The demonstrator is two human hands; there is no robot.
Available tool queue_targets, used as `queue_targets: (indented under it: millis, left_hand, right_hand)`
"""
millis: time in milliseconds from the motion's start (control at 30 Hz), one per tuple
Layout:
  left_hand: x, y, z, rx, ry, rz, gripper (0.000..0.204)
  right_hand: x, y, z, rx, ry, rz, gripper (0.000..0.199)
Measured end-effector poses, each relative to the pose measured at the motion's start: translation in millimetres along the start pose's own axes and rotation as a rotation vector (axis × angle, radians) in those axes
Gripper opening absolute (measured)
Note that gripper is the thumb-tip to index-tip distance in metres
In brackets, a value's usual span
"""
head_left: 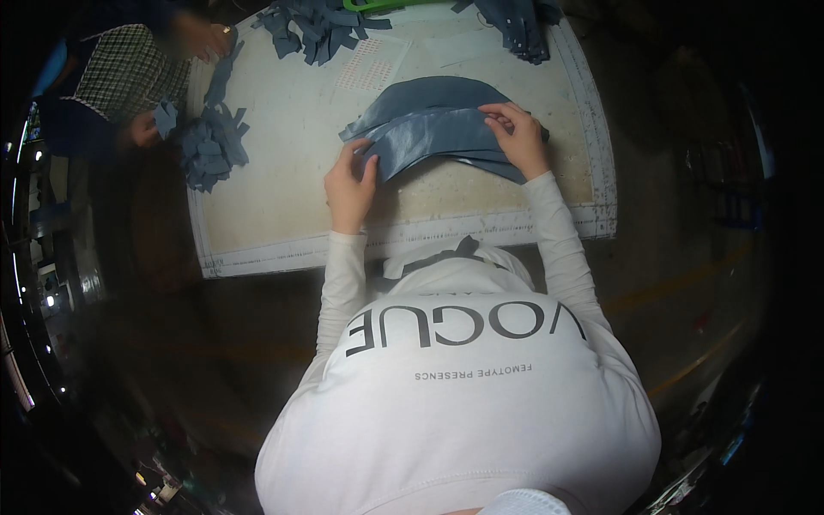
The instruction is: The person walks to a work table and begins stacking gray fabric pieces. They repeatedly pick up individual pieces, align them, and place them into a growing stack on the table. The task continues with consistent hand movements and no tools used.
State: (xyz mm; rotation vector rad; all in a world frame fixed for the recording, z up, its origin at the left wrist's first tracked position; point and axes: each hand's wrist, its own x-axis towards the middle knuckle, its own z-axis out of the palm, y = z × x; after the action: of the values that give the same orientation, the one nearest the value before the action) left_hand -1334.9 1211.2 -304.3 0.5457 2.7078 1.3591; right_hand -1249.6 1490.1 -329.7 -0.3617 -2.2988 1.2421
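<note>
A stack of curved blue-grey fabric pieces [429,133] lies on the white table [283,197] in front of me, arched away from my body. My left hand [350,190] is at the stack's left end, its thumb and fingers closed on the edge of the top piece. At the right end, my right hand [518,142] pinches the same piece's far edge between thumb and fingers. The top piece has a shiny patch and sits slightly nearer me than the layers beneath it. How many layers the stack has, I cannot tell.
Another person's hands [202,39] handle blue fabric strips at the table's left edge, beside a heap of strips [213,148]. More blue strips [313,30] and a green object [378,4] lie at the far side. A sheet with red marks [371,67] is beyond my stack.
</note>
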Motion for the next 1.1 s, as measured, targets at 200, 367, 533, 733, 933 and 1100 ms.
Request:
queue_targets:
  millis: [200, 367, 533, 733, 933, 1100]
  left_hand:
    - [-2.6, -2.4, 8.0, 0.250, 0.195, 0.304, 0.027]
    - [-10.3, -4.8, 5.1, 0.183, 0.086, 0.149, 0.026]
    - [2.5, 1.6, -6.1, 0.074, -0.037, 0.184, 0.019]
    - [36.4, 28.9, -23.7, -0.015, -0.013, 0.512, 0.012]
    - [95.7, 23.7, -27.2, -0.252, -0.236, 0.195, 0.017]
    - [142.8, -20.5, 7.2, -0.015, -0.336, 0.117, 0.026]
  right_hand:
    - [-11.7, 5.2, -3.2, -0.146, -0.002, -0.034, 0.025]
    - [-24.8, 2.1, -6.1, -0.300, 0.089, -0.134, 0.029]
    - [-20.2, 1.0, -7.2, -0.259, 0.096, -0.154, 0.037]
    - [-9.2, 9.5, -5.8, -0.266, -0.008, -0.221, 0.036]
    - [28.9, 25.3, -22.9, 0.213, -0.100, 0.064, 0.022]
    - [74.5, 53.3, -24.3, -0.029, -0.154, 0.121, 0.027]
